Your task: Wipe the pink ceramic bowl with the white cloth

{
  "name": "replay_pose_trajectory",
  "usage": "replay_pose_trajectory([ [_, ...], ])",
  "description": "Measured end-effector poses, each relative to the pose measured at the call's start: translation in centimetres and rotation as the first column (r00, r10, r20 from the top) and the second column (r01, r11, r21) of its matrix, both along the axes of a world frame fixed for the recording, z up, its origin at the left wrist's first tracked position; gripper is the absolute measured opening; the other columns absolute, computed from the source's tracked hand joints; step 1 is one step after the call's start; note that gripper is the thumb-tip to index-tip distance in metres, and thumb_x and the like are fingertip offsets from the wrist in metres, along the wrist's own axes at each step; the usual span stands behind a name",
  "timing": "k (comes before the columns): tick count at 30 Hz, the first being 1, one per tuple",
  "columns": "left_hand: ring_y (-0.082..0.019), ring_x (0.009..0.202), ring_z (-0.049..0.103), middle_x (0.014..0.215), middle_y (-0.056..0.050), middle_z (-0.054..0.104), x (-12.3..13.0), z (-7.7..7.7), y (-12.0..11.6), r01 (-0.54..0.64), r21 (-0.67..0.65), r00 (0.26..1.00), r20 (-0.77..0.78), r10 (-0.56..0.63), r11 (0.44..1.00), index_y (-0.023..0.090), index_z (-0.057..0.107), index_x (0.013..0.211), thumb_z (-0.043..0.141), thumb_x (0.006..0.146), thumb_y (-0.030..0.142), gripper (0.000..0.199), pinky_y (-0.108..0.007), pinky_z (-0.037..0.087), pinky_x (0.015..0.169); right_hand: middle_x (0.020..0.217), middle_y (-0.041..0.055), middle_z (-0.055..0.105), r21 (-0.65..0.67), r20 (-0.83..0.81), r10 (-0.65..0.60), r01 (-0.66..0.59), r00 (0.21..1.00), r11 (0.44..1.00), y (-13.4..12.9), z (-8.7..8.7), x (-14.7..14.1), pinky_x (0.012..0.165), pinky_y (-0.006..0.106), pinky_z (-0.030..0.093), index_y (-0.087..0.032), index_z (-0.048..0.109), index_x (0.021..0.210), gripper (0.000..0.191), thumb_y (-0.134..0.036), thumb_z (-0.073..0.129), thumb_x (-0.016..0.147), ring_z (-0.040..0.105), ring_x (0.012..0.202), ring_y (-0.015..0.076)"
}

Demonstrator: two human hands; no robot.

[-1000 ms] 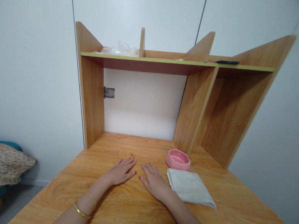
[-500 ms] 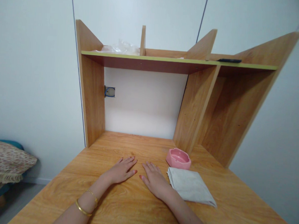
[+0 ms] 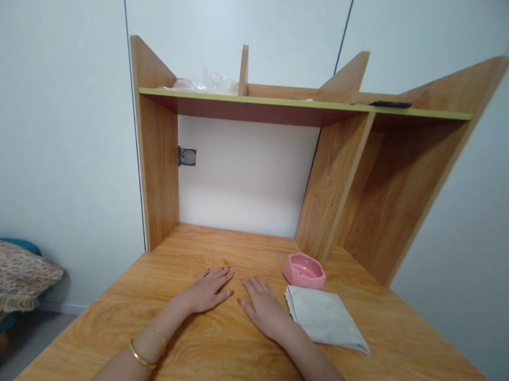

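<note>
Resting left hand (image 3: 206, 293) and right hand (image 3: 266, 310) palm-down on desk (image 3: 220, 353), fingers (image 3: 223, 295) loosely fanned, hiding palms. Losing forearms (image 3: 311, 358) at bottom frame edge. Seeing folded cloth (image 3: 328, 319) just right of right hand — not making out whether touching — with pink dish (image 3: 295, 274) right behind. Showing room from hands to white back panel (image 3: 244, 178) and desk's left edge.

No readable text, label, brand, number or sign in view.
</note>
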State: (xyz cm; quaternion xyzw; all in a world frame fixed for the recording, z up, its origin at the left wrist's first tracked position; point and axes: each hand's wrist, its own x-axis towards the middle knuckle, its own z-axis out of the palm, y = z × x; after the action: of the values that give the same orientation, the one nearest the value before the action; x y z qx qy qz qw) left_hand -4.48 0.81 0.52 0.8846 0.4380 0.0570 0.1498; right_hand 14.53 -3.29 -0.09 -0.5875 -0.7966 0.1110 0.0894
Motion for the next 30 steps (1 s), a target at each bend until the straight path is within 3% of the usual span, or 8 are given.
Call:
replay_pose_trajectory([
  [30,-0.019,0.134,0.012,0.144,-0.007,0.02,-0.08,-0.19,0.09,0.008,-0.004,1.0,0.012,-0.008,1.0,0.02,0.026,0.137,0.018,0.086,0.059,0.065,-0.041,0.008,0.107,0.142,0.0149,0.027,-0.005,-0.005,-0.005,0.005,1.0,1.0,-0.29,0.3,-0.04,0.105,0.043,0.017,-0.009,0.033,0.134,0.058,-0.043,0.028,0.087,0.02,0.131,0.0268],
])
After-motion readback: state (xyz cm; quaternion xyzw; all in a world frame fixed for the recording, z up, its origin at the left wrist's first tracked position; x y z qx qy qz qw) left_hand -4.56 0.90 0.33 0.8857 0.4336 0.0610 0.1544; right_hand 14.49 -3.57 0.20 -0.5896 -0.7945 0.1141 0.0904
